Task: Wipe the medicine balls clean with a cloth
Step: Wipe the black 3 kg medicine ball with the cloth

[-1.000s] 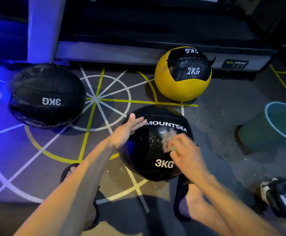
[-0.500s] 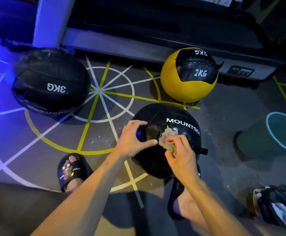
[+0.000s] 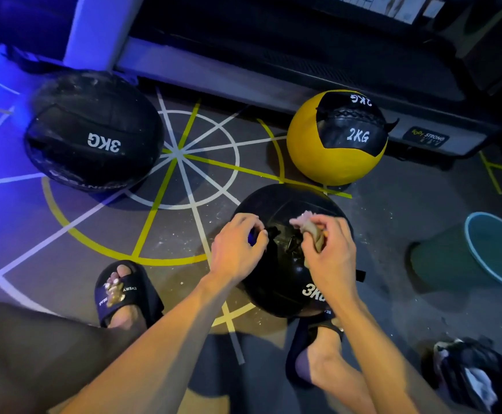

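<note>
Three medicine balls sit on the floor; the nearest black ball (image 3: 285, 282) lies between the feet. Left hand (image 3: 237, 249) curls on it, pinching its strap tab; right hand (image 3: 327, 252) grips the cloth (image 3: 309, 227). Round, it may roll if the steadying hand slips.
</note>
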{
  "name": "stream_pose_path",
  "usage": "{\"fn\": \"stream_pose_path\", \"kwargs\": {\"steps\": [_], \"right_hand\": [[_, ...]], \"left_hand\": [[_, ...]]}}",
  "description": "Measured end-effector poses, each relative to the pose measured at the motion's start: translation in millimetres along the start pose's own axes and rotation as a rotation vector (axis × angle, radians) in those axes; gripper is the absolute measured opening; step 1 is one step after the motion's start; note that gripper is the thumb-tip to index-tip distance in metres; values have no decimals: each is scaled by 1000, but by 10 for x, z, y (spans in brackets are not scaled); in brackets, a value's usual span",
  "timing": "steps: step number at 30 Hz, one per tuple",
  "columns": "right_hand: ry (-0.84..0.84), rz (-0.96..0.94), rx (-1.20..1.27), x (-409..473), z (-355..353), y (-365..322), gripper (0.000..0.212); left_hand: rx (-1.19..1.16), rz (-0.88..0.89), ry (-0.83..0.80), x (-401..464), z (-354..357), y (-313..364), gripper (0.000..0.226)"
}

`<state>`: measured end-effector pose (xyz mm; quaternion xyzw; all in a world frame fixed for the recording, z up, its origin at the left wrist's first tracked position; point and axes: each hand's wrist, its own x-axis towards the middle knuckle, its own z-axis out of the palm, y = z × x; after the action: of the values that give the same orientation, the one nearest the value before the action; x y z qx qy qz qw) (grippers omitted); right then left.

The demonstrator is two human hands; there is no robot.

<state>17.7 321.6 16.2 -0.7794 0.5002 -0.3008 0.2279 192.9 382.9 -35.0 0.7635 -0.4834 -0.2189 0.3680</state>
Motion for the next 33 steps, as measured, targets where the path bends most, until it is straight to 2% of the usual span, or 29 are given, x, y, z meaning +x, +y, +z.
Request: {"fn": "stream_pose_path", "kwargs": {"steps": [4,8,10,12,17,21,23,25,27,28,29,31,33], "right_hand": [[-136,-70,-129,167,155,-73,31],[-439,-358,-320,-2,224,-69,34],[-510,-451,-357,24,131,17,31],[-516,-468,-391,127,21,56,33],[-418,-332,-347,235,-29,26,36],[-191,-227,-316,92,87,61,30],[-243,-394,-387,-88,170,42,28],[-374,-614,-411,-147,131,67,28],[-438,-726,-445,-28,-20,91,32],[-398,-689,-437,51,-76,125,34],[-326,-575,-378,136,-117,153,33],[-132,-239,-192,306,-164,264,26],[-17,44,-145,463,-170,365,18]], "left_hand": [[11,40,-24,0,51,40,10],[-2,18,-46,-4,20,-41,7],[-14,24,-85,-38,5,-87,6],[-12,62,-139,-62,-18,-69,11],[114,93,-225,-4,18,107,28],[19,43,-207,25,46,55,22],[-37,41,-217,16,21,-2,20],[-79,30,-242,2,-38,-74,15],[-83,41,-282,-57,-97,-122,13],[-74,53,-291,-96,-114,-135,15],[-58,61,-289,-136,-129,-146,17],[-16,71,-271,-230,-148,-154,22],[9,66,-265,-309,-144,-152,26]]}}
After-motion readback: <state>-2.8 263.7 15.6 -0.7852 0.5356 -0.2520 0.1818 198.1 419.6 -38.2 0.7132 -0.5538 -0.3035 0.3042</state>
